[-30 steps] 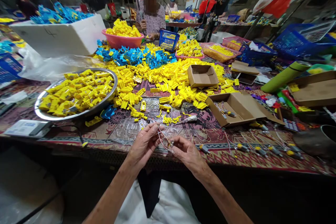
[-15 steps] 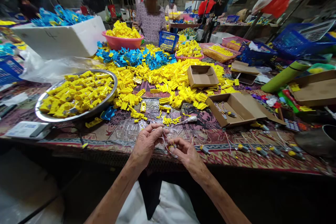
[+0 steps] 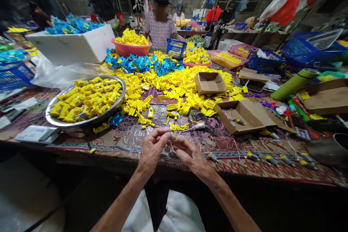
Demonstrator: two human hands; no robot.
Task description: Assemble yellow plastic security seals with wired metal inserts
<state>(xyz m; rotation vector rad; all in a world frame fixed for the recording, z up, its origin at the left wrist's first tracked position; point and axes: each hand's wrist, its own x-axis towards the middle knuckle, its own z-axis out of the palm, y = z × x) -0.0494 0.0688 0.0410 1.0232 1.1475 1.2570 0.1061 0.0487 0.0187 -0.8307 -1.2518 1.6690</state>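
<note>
My left hand [image 3: 154, 148] is closed in a pinch on the thin wires [image 3: 171, 145] of a small motor, above the table's front edge. My right hand [image 3: 190, 154] meets it fingertip to fingertip, its fingers also closed on the wires. Below the fingertips hangs the small grey motor [image 3: 166, 148], partly hidden by the fingers. Just beyond my hands lie small yellow plastic clips [image 3: 178, 127] and a screwdriver [image 3: 196, 126] with a clear handle. To the right, several motors with wires [image 3: 272, 160] are laid along the patterned cloth.
A steel basin [image 3: 49, 116] of yellow parts stands at left, near a white box-shaped device [image 3: 37, 134]. Heaped yellow parts [image 3: 176, 90] and blue parts [image 3: 136, 63] cover the table's middle. An open cardboard box [image 3: 231, 125] holds motors. A person [image 3: 160, 25] sits opposite.
My right hand has moved up and left, its fingertips now against my left hand's. The motor now hangs below the fingertips. The view has tilted up slightly and shifted left.
</note>
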